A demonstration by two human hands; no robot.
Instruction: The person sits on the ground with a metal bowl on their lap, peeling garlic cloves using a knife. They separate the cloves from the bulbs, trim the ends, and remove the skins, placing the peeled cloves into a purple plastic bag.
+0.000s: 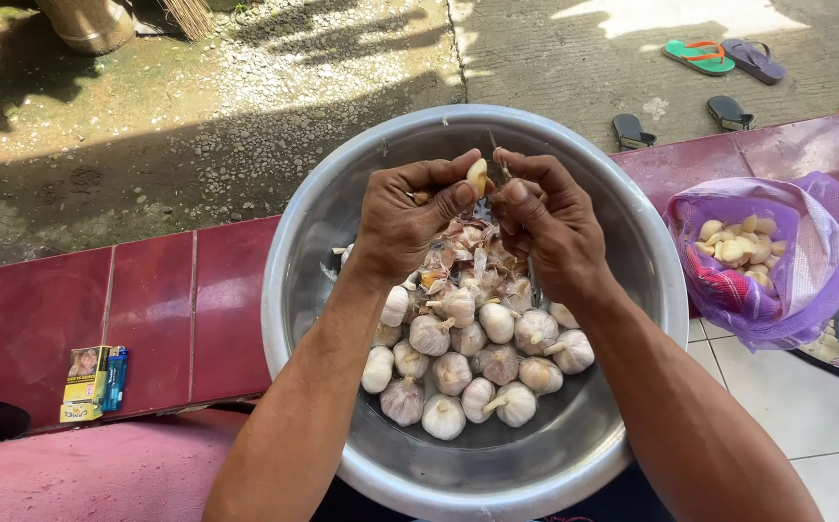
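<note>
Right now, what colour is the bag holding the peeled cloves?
Translucent purple plastic bag, clearest in the head view.

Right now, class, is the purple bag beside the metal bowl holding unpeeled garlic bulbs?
No: the purple bag holds peeled cloves, while whole bulbs lie in the metal bowl.

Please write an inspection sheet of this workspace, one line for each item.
Surface: dark red tiled ledge.
Job's things: large round metal bowl holding whole white garlic bulbs and papery skins; pale peeled clove.
Clutter: purple plastic bag with peeled cloves; small yellow box; blue lighter.
Hands: left hand pinches the clove; right hand touches it.
Cables: nothing seen.
Surroundings: concrete ground, flip-flops, white floor tiles.
</note>
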